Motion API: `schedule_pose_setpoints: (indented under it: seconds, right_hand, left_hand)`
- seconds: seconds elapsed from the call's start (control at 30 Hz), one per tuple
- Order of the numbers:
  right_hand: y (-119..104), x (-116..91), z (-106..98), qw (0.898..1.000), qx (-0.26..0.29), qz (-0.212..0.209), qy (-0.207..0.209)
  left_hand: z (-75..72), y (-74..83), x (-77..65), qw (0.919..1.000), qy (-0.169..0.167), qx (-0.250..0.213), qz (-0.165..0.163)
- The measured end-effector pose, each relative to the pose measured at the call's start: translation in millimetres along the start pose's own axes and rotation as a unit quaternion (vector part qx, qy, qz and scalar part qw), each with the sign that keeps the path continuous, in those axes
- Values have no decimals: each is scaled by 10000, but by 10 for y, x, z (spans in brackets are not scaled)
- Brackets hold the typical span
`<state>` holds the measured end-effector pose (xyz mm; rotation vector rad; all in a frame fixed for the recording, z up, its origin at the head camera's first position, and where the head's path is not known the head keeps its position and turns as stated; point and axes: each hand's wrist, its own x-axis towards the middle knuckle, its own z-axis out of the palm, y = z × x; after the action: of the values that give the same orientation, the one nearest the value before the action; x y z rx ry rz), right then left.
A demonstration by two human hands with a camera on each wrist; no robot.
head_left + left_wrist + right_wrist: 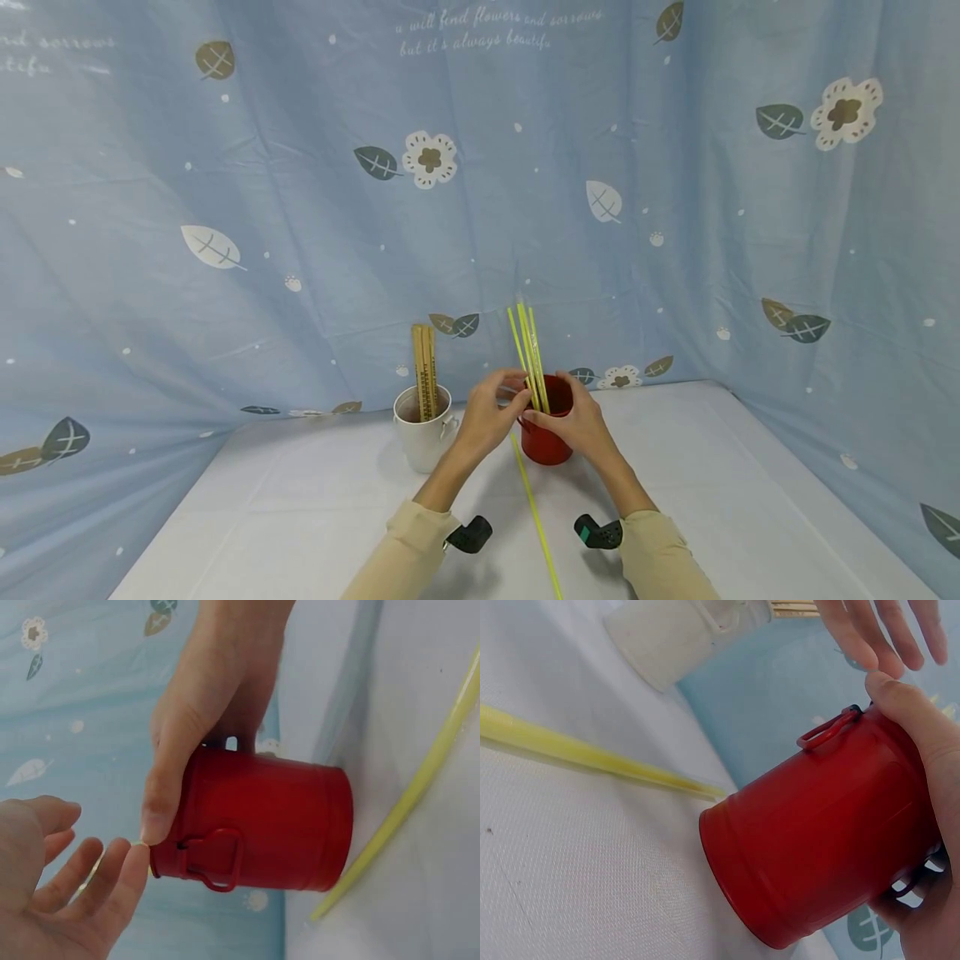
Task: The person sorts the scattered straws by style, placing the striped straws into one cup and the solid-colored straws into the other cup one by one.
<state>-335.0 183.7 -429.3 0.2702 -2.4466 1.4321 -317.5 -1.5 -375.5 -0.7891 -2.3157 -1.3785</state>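
A small red metal bucket (546, 446) with side handle loops stands upright, several thin yellow sticks (534, 358) leaning in it. My right hand (581, 417) grips the bucket near its rim, thumb on the near side and fingers round the far side. Beside the rim, my left hand (487, 408) has its fingertips right at the sticks. In the left wrist view the left fingers (112, 885) are loosely bent and spread, with the thumb apart from them. One long yellow stick (536, 517) lies on the white table, its far end close to the bucket's base.
To the left stands a white bucket (423, 446) holding several tan, flat sticks (424, 375) with dark print. The white tabletop (300, 517) meets a blue patterned curtain (315, 208) behind and to the sides. Black devices (471, 535) sit at both wrists.
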Motion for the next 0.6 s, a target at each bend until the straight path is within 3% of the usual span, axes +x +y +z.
schedule_pose_setpoints:
  seconds: [0.4, 0.6]
  right_hand:
    - [9, 5, 5, 10000, 19, -72, 28]
    - [9, 1, 6, 9999, 65, -81, 19]
  left_hand:
    - [19, -5, -185, 9998, -50, -32, 176]
    - [34, -29, -308, 9991, -290, 253, -170]
